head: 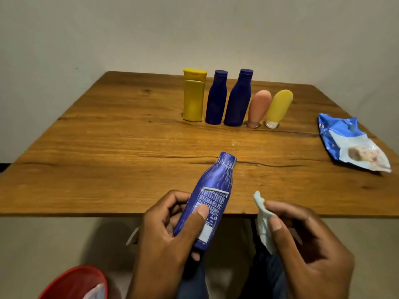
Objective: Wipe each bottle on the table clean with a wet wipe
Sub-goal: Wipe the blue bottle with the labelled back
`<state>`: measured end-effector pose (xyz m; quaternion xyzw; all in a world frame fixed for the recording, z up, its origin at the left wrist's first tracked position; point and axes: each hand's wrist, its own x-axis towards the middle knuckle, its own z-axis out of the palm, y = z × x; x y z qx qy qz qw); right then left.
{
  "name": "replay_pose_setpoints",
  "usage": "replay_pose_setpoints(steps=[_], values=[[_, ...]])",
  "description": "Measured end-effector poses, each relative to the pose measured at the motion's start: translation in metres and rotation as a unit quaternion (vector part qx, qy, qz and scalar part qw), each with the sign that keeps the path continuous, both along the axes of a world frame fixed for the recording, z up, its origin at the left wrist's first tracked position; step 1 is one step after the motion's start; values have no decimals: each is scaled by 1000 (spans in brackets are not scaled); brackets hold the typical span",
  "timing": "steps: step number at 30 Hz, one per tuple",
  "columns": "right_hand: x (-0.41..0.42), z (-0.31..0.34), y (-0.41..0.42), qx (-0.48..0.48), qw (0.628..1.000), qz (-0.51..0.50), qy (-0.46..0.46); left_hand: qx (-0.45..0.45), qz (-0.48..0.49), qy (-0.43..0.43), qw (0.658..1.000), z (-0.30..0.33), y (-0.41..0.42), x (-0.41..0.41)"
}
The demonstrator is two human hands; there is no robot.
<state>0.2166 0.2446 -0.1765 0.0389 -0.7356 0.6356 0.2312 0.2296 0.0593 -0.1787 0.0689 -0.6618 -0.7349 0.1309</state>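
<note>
So the left hand [172,229] has the blue bottle [208,197] wrapped up around its lower half, thumb pressed flat on the back label, fingers curled behind. It's held out over the near edge of the table [108,169], tilted so the cap points away and a bit right. My guess is that angle is on purpose: it turns the whole upper body and neck toward the other hand so there's a free surface to rub. The top half looks streaky and pale, which reads to me as either dust or wet smears, can't tell which.

The right hand [302,240] pinches a scrunched wet wipe [264,223] between thumb and fingers, just beside the bottle but not touching it. There's a clear gap between them, so no wiping is happening at this exact instant.

At the back of the table there's a neat row: a yellow bottle [193,98], two dark blue bottles [216,100] [238,100], then a peach tube [258,108] and a yellow tube [278,107] both standing on their caps. Lined up like that, they're probably a queue, though I can't say which are done.

The wipe pack [354,143] lies crumpled at the right edge, handy for the wipe hand. A red bin [75,283] sits on the floor down left with something pale in it, likely for used wipes.
</note>
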Motion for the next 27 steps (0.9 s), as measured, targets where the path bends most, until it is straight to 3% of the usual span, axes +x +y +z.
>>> replay_pose_setpoints(steps=[10,15,27], values=[[1,13,-21,135,990,8,48,63,33,-17,997,-19,8,16],[-12,22,-22,194,981,-7,22,101,15,-37,994,-20,11,15],[-33,31,-24,256,966,33,22,47,28,-27,998,-19,11,16]])
